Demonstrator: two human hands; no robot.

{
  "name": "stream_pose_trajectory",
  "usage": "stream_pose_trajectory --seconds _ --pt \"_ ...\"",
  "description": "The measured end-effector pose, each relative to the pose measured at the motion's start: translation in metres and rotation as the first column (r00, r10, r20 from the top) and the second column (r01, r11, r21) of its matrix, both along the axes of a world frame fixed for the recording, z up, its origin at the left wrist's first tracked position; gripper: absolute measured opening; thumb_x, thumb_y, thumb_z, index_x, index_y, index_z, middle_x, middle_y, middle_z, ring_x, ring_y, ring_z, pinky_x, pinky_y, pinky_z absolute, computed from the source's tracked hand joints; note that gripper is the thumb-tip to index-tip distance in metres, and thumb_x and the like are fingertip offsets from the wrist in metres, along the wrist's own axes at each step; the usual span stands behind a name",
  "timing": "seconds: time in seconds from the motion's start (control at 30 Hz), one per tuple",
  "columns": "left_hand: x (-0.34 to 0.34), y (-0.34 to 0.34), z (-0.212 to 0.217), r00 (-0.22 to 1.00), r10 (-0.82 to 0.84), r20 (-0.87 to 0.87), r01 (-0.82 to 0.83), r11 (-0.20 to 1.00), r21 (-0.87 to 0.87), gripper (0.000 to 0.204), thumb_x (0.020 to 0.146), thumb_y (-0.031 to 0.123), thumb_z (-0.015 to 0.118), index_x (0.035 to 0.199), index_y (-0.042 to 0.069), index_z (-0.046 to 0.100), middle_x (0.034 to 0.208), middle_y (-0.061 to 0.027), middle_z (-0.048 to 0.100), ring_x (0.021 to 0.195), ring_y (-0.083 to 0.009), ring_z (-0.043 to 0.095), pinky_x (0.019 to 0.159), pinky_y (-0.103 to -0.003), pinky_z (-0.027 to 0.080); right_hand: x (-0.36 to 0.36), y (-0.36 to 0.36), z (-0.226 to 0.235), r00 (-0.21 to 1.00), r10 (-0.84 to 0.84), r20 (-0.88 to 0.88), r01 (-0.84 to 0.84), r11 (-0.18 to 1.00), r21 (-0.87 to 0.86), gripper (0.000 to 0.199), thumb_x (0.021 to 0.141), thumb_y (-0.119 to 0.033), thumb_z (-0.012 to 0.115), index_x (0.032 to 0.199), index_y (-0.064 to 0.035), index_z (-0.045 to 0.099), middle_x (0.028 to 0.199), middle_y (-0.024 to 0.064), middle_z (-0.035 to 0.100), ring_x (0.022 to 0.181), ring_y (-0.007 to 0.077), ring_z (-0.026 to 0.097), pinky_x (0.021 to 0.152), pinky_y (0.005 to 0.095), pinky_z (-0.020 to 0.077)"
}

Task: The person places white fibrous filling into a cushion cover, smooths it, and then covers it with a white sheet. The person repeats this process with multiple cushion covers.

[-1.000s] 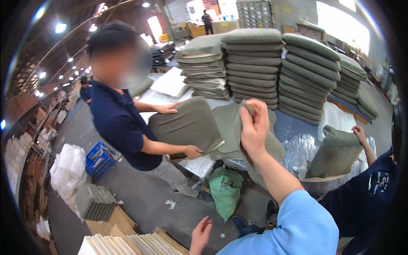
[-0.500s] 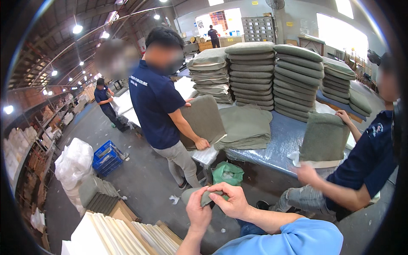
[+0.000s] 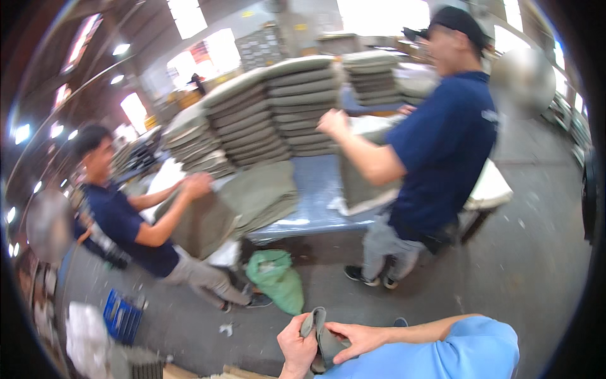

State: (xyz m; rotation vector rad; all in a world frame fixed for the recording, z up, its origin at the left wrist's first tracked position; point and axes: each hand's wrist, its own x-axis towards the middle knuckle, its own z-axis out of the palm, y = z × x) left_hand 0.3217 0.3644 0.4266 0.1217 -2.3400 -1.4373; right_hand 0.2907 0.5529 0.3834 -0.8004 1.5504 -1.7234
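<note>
Close in front of me, at the lower middle, a folded piece of grey-green fabric [image 3: 320, 344] is held between my two hands. My left hand [image 3: 297, 343] is closed round its left side, with a curled fold sticking up above the fingers. From the right, my right hand [image 3: 358, 339] grips the fabric's other side with thumb and fingers. Part of the fabric is hidden behind the hands and my blue sleeve.
Two co-workers stand ahead, each handling a grey-green covered cushion [image 3: 201, 222] at a plastic-wrapped table [image 3: 315, 183]. Cushion stacks [image 3: 303, 104] and flat fabric [image 3: 262, 192] lie on it. A green sack [image 3: 275, 281] and a blue crate [image 3: 123, 316] stand on the floor.
My view has swung right, so the scene sits further left. My hands are lower, and the fabric now shows an upright curled fold. The right co-worker's hand is raised over the cushion.
</note>
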Motion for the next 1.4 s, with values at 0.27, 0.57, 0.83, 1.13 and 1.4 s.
stream_pose_trajectory --seconds 0.27,0.57,0.83,1.13,1.4 --pt "-0.037 0.241 -0.028 0.847 -0.527 0.069 0.531 0.839 -0.117 0.021 0.086 0.005 0.072 0.107 0.003 0.07 0.091 -0.0152 0.074 0.084 -0.0269 0.073 0.078 -0.036 0.057 0.045 0.225 -0.051 0.714 -0.684 -0.15 0.7 0.695 0.161 0.046 0.091 -0.019 0.074 0.132 -0.0023 0.059 0.1 0.0093 0.064 0.095 0.0201 0.064 0.084 0.0368 0.0518" --pt "-0.044 0.54 -0.028 0.53 -0.848 0.002 0.848 0.53 -0.033 0.025 0.085 0.004 0.071 0.11 0.004 0.07 0.1 -0.0152 0.074 0.093 -0.0332 0.073 0.081 -0.039 0.057 0.097 0.471 -0.011 0.217 -0.84 -0.498 0.976 0.171 0.136 0.065 0.081 -0.015 0.078 0.139 -0.0045 0.051 0.132 0.0178 0.056 0.123 0.0354 0.059 0.098 0.0413 0.0521" --pt "-0.078 0.712 -0.025 0.36 -0.927 -0.107 0.929 0.345 0.137 0.009 0.097 0.001 0.065 0.104 -0.001 0.07 0.088 -0.0084 0.073 0.079 -0.0106 0.066 0.071 -0.026 0.052 0.103 0.632 -0.059 -0.127 -0.801 -0.585 0.966 -0.234 0.111 0.054 0.075 -0.001 0.071 0.128 -0.0048 0.061 0.113 0.017 0.067 0.108 0.036 0.068 0.092 0.0414 0.0553" --pt "-0.206 0.878 -0.065 0.351 -0.935 0.04 0.818 0.328 0.472 0.013 0.102 0.007 0.058 0.108 0.001 0.068 0.081 -0.0027 0.066 0.072 -0.0075 0.056 0.067 -0.026 0.048 0.054 0.829 -0.088 -0.437 -0.899 -0.02 0.866 -0.426 0.26 0.028 0.092 0.004 0.054 0.114 -0.0016 0.072 0.109 0.0074 0.072 0.103 0.0209 0.068 0.091 0.0339 0.0535" --pt "-0.313 0.965 -0.086 0.148 -0.983 0.109 0.951 0.172 0.259 0.031 0.101 0.007 0.054 0.129 0.006 0.066 0.108 -0.0122 0.074 0.098 -0.0237 0.07 0.09 -0.036 0.054 -0.079 0.992 0.007 -0.37 -0.853 0.367 0.874 -0.453 -0.173 0.039 0.103 -0.004 0.043 0.141 -0.0074 0.054 0.123 0.0101 0.066 0.114 0.0234 0.065 0.1 0.0404 0.0552"
